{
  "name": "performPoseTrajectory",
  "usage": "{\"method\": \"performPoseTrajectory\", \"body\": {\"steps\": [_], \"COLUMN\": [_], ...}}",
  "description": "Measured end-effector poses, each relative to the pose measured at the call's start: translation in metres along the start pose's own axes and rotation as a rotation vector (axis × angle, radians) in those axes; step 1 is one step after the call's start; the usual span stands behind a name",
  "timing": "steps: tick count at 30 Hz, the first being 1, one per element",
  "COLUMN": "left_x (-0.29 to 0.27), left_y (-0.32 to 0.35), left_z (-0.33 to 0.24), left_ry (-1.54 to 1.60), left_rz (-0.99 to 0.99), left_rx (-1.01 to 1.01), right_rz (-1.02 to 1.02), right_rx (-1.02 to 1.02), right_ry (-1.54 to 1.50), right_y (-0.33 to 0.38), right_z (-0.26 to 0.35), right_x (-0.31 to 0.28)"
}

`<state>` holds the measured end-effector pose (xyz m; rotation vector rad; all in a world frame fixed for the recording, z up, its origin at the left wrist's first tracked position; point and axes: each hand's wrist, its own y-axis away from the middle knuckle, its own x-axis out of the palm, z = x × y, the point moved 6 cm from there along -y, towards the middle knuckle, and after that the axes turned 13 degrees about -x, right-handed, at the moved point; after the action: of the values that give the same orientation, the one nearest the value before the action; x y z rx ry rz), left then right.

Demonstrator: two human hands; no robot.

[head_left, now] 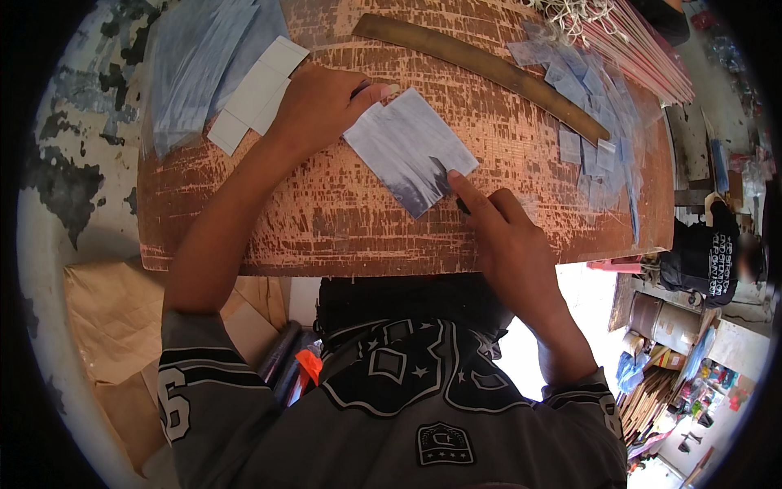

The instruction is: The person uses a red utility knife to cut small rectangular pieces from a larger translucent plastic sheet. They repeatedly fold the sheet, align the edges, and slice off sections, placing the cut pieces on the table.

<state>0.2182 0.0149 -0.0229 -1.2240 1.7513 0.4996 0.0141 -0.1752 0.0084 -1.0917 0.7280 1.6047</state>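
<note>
A small rectangular stack of translucent grey-blue plastic sheets (411, 151) lies tilted on the worn wooden table (326, 220). My left hand (322, 102) rests at its upper left corner, fingers curled and thumb along the edge, gripping it there. From the lower right comes my right hand (509, 232); its index finger stretches onto the stack's right side. The other right fingers are curled under, and a small dark bit shows beneath them that I cannot make out. Beside my left hand lies a pale card strip (257, 98) with lines across it.
Large plastic sheets (199, 69) are piled at the far left. A long curved-looking brown wooden strip (489, 69) crosses the back. Small clear plastic pieces (599, 122) lie scattered at the right, near a bundle of pink sticks with white strings (623, 41). Another person (709, 257) is off to the right.
</note>
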Motion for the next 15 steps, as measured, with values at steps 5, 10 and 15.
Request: {"method": "performPoseTrajectory", "body": {"steps": [5, 10, 15], "left_x": [-0.0010, -0.0002, -0.0005], "left_y": [0.0001, 0.0005, 0.0004], "left_z": [-0.0004, -0.0011, -0.0009], "left_ry": [-0.001, -0.002, -0.027], "left_rz": [0.004, -0.018, -0.004], "left_rx": [-0.001, 0.014, 0.011], "right_rz": [0.008, 0.047, 0.043], "right_rx": [-0.027, -0.017, 0.042], "right_ry": [-0.015, -0.032, -0.091], "right_y": [-0.0034, -0.0056, -0.0045], "right_z": [-0.0001, -0.0012, -0.0002], "right_x": [-0.0059, -0.0086, -0.0105]}}
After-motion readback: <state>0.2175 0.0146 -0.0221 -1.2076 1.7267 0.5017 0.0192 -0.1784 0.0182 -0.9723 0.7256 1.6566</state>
